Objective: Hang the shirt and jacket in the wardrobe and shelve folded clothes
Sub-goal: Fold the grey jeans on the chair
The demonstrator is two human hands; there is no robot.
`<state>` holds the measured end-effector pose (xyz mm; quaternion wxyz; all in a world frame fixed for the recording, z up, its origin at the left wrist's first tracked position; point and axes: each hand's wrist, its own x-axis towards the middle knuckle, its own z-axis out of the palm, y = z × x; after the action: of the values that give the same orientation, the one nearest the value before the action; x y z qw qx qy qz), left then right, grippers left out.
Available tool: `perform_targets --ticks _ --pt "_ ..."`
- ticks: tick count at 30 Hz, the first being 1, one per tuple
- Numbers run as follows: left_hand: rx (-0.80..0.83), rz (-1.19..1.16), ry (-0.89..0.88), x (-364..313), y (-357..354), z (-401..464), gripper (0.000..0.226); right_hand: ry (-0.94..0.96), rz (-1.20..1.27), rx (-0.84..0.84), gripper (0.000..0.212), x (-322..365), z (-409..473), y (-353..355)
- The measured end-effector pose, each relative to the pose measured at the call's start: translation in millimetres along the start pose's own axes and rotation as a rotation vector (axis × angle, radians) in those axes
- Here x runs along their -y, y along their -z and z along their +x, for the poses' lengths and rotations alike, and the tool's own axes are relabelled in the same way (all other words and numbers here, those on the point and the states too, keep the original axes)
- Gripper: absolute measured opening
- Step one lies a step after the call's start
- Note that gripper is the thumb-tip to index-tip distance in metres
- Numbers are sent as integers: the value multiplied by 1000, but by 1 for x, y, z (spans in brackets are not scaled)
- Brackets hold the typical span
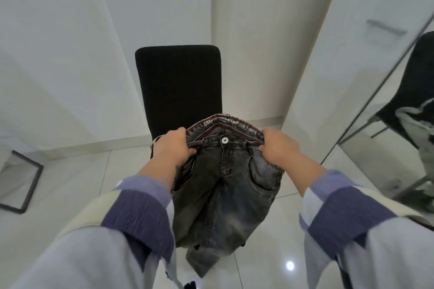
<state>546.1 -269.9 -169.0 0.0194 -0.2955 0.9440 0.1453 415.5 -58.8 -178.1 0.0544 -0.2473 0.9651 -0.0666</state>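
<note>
1. Jeans (225, 185) at centre frame: I hold this dark washed pair up by the waistband, front facing me, legs hanging toward the glossy tiled floor (70, 195).
2. My left hand (172, 146) has its grip closed on the waistband's left end; my right hand (278, 148) is pinched shut on the right end.
3. Behind them, at upper centre, stands a black chair (178, 87); a mirror (399, 112) fills the right edge.
4. Risk, as I judge it: the denim looks heavy, and hangs from two small pinches. If either slips, the pair would drop in a heap.
5. Folding in mid-air, the dangling legs could twist and make a lopsided fold for the shelf.
</note>
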Motion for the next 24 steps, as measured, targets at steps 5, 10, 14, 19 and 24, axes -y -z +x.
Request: perform_targets --ticks 5,10,14,19,24 --pt "-94 -75 -17 -40 13 -69 33 -8 113 -21 28 -32 -66 34" --pt "-216 -191 -138 -94 46 -120 16 -8 206 -43 17 -41 -116 106" --pt "-293 -283 -251 -144 89 -148 19 -87 429 -155 25 -42 -147 164" --pt "-344 -464 -383 -211 132 -177 20 -208 1087 -250 23 -34 -181 223" --pt "-317 -791 -311 -251 168 -194 38 19 1551 -32 22 -34 -219 261"
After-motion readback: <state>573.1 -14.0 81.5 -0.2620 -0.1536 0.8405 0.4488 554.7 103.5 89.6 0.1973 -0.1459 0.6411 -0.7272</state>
